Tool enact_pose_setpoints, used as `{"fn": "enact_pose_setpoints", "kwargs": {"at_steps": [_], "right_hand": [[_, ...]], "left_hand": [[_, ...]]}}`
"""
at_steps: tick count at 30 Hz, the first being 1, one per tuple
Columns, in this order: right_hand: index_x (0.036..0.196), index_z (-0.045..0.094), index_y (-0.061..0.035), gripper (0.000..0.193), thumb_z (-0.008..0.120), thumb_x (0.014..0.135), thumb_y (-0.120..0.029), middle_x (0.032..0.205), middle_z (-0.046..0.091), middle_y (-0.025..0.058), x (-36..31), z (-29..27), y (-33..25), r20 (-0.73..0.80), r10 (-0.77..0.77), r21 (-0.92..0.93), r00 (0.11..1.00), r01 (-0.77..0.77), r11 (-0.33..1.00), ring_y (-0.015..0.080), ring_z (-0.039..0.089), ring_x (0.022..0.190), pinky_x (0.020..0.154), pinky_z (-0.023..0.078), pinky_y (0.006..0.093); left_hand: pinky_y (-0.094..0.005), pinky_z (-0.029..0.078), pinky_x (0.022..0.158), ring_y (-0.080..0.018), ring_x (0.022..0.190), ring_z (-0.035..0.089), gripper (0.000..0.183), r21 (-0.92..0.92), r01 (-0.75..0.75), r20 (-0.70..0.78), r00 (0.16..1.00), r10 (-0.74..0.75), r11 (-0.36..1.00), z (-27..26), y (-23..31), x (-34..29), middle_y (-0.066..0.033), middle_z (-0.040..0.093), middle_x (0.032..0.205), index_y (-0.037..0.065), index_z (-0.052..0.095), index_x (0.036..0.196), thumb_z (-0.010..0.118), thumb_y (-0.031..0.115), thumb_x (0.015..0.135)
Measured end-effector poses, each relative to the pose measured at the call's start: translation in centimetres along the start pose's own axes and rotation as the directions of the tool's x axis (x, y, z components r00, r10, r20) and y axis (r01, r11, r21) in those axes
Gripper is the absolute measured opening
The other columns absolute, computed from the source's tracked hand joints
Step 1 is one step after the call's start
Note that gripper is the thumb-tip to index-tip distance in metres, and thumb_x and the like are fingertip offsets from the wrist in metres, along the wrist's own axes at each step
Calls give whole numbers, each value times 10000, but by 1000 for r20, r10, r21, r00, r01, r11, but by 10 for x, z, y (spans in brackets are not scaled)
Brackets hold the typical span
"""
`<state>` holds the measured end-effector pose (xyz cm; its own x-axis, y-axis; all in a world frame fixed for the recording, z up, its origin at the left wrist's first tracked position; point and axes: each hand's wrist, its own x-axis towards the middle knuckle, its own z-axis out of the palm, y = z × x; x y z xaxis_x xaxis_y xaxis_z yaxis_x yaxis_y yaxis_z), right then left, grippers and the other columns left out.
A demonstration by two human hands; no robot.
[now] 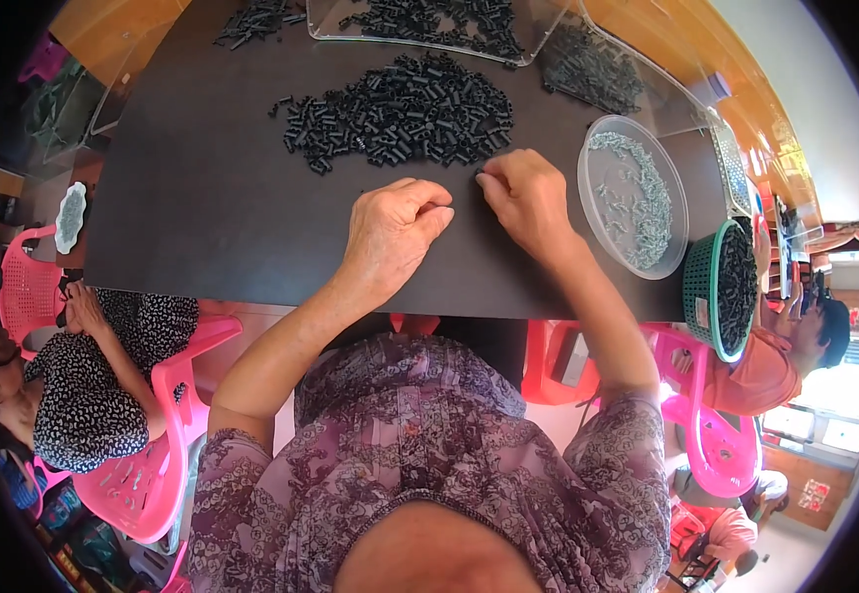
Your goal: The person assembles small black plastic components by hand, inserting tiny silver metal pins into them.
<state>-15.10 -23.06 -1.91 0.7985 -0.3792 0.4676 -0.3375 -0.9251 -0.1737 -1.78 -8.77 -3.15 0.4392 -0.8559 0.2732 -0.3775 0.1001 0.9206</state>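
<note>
My left hand [397, 237] is over the dark table with thumb and fingers pinched together; what they hold, if anything, is too small to make out. To its right, my right hand [528, 198] is also closed in a pinch, with a small black piece [480, 172] just showing at its fingertips. The two hands are apart. Just beyond them lies a loose heap of small black tubular plastic pieces [405, 111]. A round translucent shallow tray [595, 222] holding many tiny silvery pieces [652, 203] is close to my right hand.
A clear bin [419, 42] of black pieces stands at the far edge, another clear container [637, 59] beside it. A green basket [701, 287] full of black pieces sits at the right edge. Pink chairs [138, 484] and seated people [93, 395] flank the table.
</note>
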Motion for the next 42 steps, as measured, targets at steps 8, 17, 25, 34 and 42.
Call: {"fn": "enact_pose_setpoints", "kwargs": {"at_steps": [8,17,25,34,42], "right_hand": [[902,658,33,138,655,825,-82,753,637,30,-13,-22,-62,369,529,818,764,-537,207,68,559,694,623,462,210],[897,644,31,126,621,845,-81,744,634,28,-8,-22,-69,463,438,782,771,-588,208,70,561,698,626,455,205],[965,633,24,164,650,804,-1,835,641,29,-12,-24,-81,302,529,830,793,-492,262,74,583,745,674,468,203],[892,647,-3,113,635,784,26,802,617,3,-12,-24,-86,258,500,820,826,-461,339,53,548,716,650,454,205],[851,636,-5,112,631,753,48,797,604,76,-16,-16,-81,-19,360,710,933,-241,661,160,565,737,663,453,266]], "left_hand": [[-204,476,626,-78,692,577,178,-748,284,79,935,-345,599,4,13,-10,-32,639,817,-22,649,994,658,39,827],[-191,482,627,-83,672,584,167,-674,180,-19,965,-260,716,-6,12,-18,-40,639,796,-27,641,976,663,7,814],[-199,488,606,-88,652,585,127,-754,297,72,924,-376,586,-11,10,-22,-39,627,754,-35,632,907,661,-34,784],[-203,492,621,-94,667,588,180,-746,320,66,909,-412,584,-13,16,-24,-51,629,785,-42,644,961,656,-44,781],[-215,502,646,-92,680,593,163,-711,405,142,883,-447,575,-14,16,-22,-47,637,807,-23,658,949,668,-6,787]]}}
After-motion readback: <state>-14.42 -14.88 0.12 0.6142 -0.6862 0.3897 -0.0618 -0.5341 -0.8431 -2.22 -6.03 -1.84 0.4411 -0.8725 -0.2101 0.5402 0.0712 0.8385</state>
